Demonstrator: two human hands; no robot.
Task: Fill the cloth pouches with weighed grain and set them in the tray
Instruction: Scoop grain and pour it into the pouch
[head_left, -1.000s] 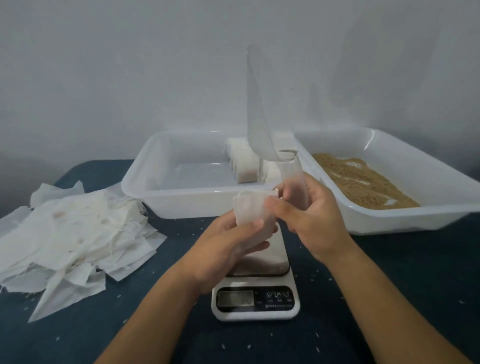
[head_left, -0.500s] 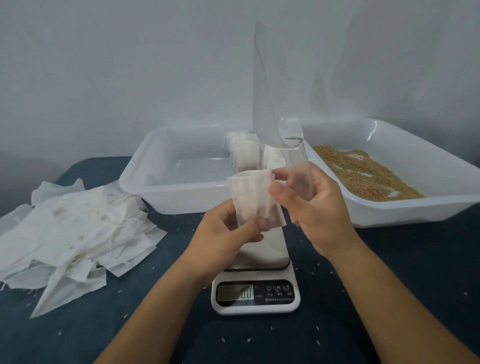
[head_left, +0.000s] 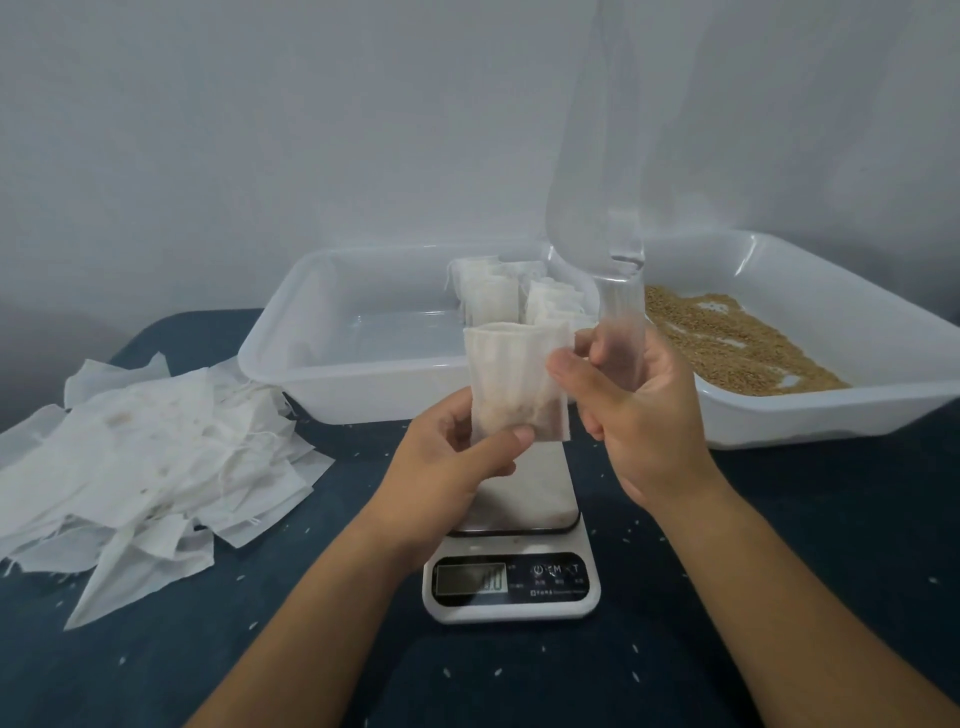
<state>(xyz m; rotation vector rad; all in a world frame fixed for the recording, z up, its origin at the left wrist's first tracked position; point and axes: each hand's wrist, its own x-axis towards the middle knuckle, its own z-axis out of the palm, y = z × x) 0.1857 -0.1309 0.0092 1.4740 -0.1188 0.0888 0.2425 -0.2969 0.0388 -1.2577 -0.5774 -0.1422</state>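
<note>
My left hand (head_left: 457, 457) pinches the lower edge of a white cloth pouch (head_left: 511, 382), held upright above the scale, with grain showing faintly in its bottom. My right hand (head_left: 634, 405) grips the handle of a clear plastic scoop (head_left: 597, 171) that points straight up, and its thumb touches the pouch's right side. Behind them a white tray (head_left: 322, 353) holds several filled pouches (head_left: 498, 293) at its right end. A second white tray (head_left: 810, 410) to the right holds brown grain (head_left: 727, 343).
A digital kitchen scale (head_left: 511, 582) sits on the dark blue table just below my hands, its steel plate bare. A heap of flat white pouches (head_left: 140, 457) lies at the left. Loose grains dot the tabletop.
Both hands have lifted the pouch and the scoop higher above the scale. The scoop has swung to fully upright, and the pouch now hangs open-topped between my hands.
</note>
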